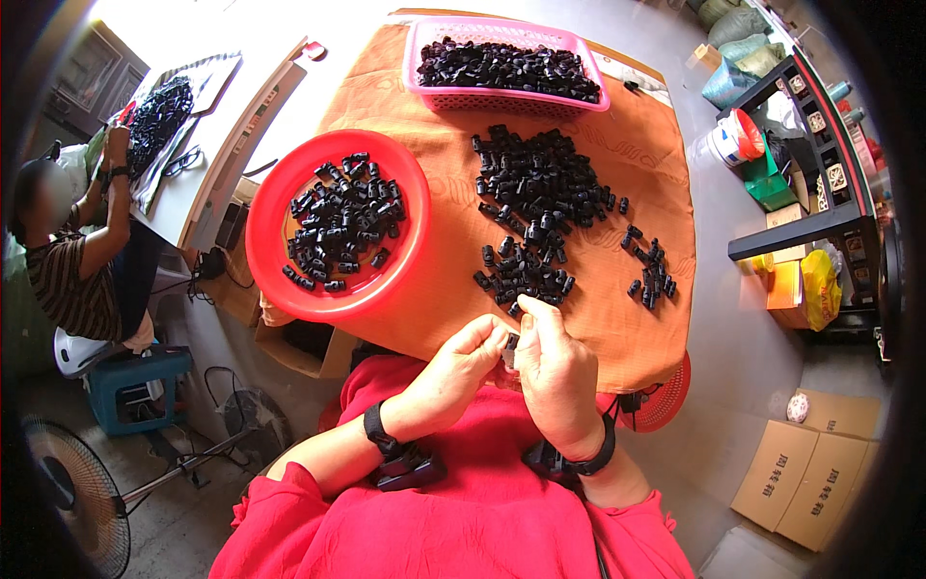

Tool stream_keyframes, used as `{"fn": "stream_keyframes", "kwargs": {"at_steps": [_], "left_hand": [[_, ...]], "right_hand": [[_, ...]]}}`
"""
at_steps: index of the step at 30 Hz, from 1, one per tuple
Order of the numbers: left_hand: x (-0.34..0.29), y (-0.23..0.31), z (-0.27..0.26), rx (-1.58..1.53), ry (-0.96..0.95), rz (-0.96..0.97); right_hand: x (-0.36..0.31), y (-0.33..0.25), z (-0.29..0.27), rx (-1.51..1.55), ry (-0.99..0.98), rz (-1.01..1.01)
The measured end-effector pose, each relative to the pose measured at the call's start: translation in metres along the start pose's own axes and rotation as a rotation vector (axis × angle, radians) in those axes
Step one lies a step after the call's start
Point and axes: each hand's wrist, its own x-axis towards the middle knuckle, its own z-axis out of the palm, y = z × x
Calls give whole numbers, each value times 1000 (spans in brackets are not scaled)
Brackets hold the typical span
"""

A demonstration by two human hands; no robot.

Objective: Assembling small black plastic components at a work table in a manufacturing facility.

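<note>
My left hand [453,379] and my right hand [557,376] meet just over the near edge of the orange-covered table [415,340]. Fingertips of both are pinched around a small black plastic part [512,342], which looks like a cord lock; much of it is hidden. Beyond them lies a pile of black cord locks [540,179], with a looser cluster [526,270] nearest my fingers. A small group of narrower black pieces [653,275] sits to the right. On the left, a round red tray [266,232] holds many similar cord locks.
A pink basket [446,99] full of small black pieces stands at the table's far side. Another person [82,251] handles black cords [162,121] at a white table on the left. A fan [82,492] stands lower left, cardboard boxes [805,478] lower right, a shelf [820,154] right.
</note>
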Motion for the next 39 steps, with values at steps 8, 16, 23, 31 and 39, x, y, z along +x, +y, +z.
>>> {"fn": "stream_keyframes", "kwargs": {"at_steps": [8,16,23,31,39], "left_hand": [[0,1,-2,-43,-28,-20],[0,-3,-1,-120,-48,-22],[4,-6,-1,-86,-36,-4],[1,-6,3,-131,-31,1],[-1,-8,3,-146,-37,7]], "right_hand": [[-1,3,4,-57,42,2],[-4,9,6,18,58,7],[-1,5,3,-55,66,-9],[-2,6,5,-41,67,19],[-4,7,4,-48,79,-5]]}}
